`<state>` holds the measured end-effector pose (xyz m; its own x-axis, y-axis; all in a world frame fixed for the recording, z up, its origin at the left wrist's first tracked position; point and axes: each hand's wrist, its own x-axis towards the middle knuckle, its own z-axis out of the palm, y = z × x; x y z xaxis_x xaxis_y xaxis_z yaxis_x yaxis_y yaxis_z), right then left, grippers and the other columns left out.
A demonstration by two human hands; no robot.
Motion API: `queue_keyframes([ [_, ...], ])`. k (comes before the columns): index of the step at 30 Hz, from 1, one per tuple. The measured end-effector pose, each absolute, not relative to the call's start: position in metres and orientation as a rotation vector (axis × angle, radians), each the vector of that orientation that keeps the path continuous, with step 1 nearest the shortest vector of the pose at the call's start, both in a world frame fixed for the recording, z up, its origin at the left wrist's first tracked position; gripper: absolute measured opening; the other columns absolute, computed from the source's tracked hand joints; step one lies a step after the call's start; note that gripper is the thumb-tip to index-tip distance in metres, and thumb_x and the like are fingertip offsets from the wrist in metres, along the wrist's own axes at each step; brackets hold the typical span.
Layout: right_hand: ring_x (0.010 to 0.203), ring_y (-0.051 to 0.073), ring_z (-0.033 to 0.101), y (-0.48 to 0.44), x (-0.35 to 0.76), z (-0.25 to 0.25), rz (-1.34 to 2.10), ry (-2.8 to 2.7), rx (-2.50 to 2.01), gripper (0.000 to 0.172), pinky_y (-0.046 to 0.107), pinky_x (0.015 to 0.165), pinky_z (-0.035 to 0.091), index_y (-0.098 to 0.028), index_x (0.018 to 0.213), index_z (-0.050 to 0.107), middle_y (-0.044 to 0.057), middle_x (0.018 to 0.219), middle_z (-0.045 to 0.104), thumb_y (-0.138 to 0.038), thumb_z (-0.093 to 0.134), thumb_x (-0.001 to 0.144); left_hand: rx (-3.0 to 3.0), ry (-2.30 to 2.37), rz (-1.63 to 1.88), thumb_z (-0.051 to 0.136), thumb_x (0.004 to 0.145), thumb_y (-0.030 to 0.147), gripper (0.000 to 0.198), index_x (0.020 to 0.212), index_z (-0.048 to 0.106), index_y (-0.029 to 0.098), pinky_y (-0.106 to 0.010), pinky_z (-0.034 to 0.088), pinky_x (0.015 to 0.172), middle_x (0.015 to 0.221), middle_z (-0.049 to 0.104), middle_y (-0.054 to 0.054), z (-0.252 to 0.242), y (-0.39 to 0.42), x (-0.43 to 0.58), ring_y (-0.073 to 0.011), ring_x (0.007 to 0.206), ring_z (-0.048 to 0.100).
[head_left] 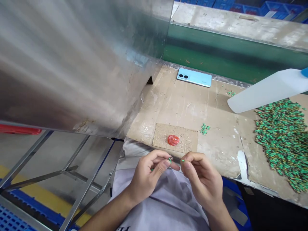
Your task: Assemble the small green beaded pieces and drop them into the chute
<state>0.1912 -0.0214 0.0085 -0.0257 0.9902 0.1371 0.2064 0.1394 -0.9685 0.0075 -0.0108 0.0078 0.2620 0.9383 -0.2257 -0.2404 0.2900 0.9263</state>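
My left hand (pixel 151 170) is closed, its thumb and forefinger pinching a tiny green piece (pixel 170 159); more green shows behind its curled fingers. Just to the right, my right hand (pixel 202 176) pinches another small green piece (pixel 183 160) between thumb and fingertip. The pieces are too small to name exactly. Beyond both hands, a cardboard rectangle (pixel 186 136) speckled with grit lies at the bench edge, with a glossy red lump (pixel 173 140) on it. A little cluster of green pieces (pixel 204 129) sits beside the cardboard.
A large heap of green and gold pieces (pixel 284 138) covers the bench's right side. Near it stands a white plastic bottle (pixel 267 89) with a blue cap. A light blue phone (pixel 194 77) lies at the back. A big metal panel (pixel 79 64) blocks the left.
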Motion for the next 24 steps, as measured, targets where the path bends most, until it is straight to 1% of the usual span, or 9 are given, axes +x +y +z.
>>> queue_keyframes([
  [2,0.06,0.012,0.063,-0.021,0.191,0.009,1.001,-1.486,-1.26,0.008,0.021,0.053,0.049,-0.025,0.1,0.064,-0.002,0.074,0.069,-0.018,0.061,0.104,0.91,0.942,0.929,0.068,0.104,0.037,0.023,0.118,0.071,0.019,-0.029,0.061,0.089,0.094,0.088,-0.006,0.007,-0.009,0.006,-0.0204,0.091,0.083],
  [4,0.057,0.011,0.061,-0.021,0.19,0.011,1.002,-1.512,-1.249,0.009,0.021,0.052,0.048,-0.024,0.098,0.063,-0.003,0.071,0.067,-0.018,0.06,0.103,0.897,0.921,0.897,0.069,0.103,0.038,0.026,0.122,0.071,0.02,-0.03,0.06,0.089,0.094,0.087,-0.005,0.006,-0.008,0.004,-0.0205,0.091,0.082],
  [6,0.055,0.011,0.059,-0.019,0.187,0.013,0.998,-1.527,-1.24,0.01,0.021,0.05,0.047,-0.024,0.096,0.063,-0.004,0.069,0.067,-0.017,0.06,0.103,0.856,0.9,0.886,0.07,0.102,0.04,0.025,0.116,0.071,0.019,-0.029,0.06,0.085,0.088,0.086,-0.004,0.006,-0.007,0.003,-0.0211,0.089,0.082],
  [9,0.054,0.01,0.056,-0.017,0.186,0.015,0.97,-1.57,-1.239,0.011,0.021,0.05,0.048,-0.024,0.095,0.063,-0.004,0.069,0.066,-0.017,0.061,0.102,0.826,0.894,0.898,0.072,0.101,0.039,0.023,0.11,0.069,0.019,-0.026,0.058,0.079,0.082,0.084,-0.003,0.007,-0.008,0.003,-0.0198,0.086,0.081],
  [12,0.051,0.01,0.051,-0.017,0.188,0.016,0.958,-1.598,-1.265,0.011,0.021,0.048,0.046,-0.024,0.094,0.063,-0.005,0.065,0.061,-0.018,0.06,0.103,0.864,0.91,0.93,0.077,0.097,0.037,0.021,0.103,0.074,0.018,-0.023,0.058,0.078,0.09,0.084,-0.005,0.007,-0.008,0.003,-0.0177,0.085,0.079],
  [14,0.051,0.011,0.05,-0.017,0.191,0.016,0.965,-1.608,-1.275,0.01,0.022,0.047,0.043,-0.023,0.095,0.064,-0.005,0.064,0.058,-0.02,0.06,0.104,0.886,0.925,0.975,0.082,0.093,0.036,0.019,0.095,0.079,0.018,-0.024,0.059,0.078,0.096,0.083,-0.007,0.005,-0.008,0.004,-0.0185,0.089,0.077],
  [17,0.053,0.011,0.05,-0.018,0.194,0.018,0.994,-1.653,-1.248,0.009,0.023,0.048,0.043,-0.024,0.098,0.063,-0.004,0.067,0.057,-0.021,0.058,0.105,0.902,0.928,1.037,0.087,0.087,0.032,0.015,0.087,0.082,0.019,-0.023,0.061,0.077,0.094,0.08,-0.005,0.003,-0.006,0.004,-0.0183,0.09,0.075],
  [20,0.055,0.012,0.049,-0.016,0.196,0.023,1.042,-1.707,-1.222,0.011,0.024,0.05,0.043,-0.024,0.1,0.061,-0.004,0.07,0.057,-0.021,0.054,0.107,0.902,0.966,1.03,0.088,0.087,0.03,0.013,0.088,0.083,0.018,-0.022,0.062,0.074,0.088,0.079,-0.004,0.003,-0.006,0.004,-0.0161,0.08,0.075],
  [24,0.057,0.012,0.05,-0.012,0.196,0.029,1.129,-1.747,-1.194,0.013,0.025,0.053,0.044,-0.024,0.098,0.059,-0.003,0.072,0.058,-0.022,0.052,0.108,0.95,0.971,1.058,0.087,0.088,0.028,0.012,0.092,0.083,0.018,-0.021,0.064,0.074,0.09,0.081,-0.005,0.007,-0.008,0.005,-0.0164,0.08,0.077],
])
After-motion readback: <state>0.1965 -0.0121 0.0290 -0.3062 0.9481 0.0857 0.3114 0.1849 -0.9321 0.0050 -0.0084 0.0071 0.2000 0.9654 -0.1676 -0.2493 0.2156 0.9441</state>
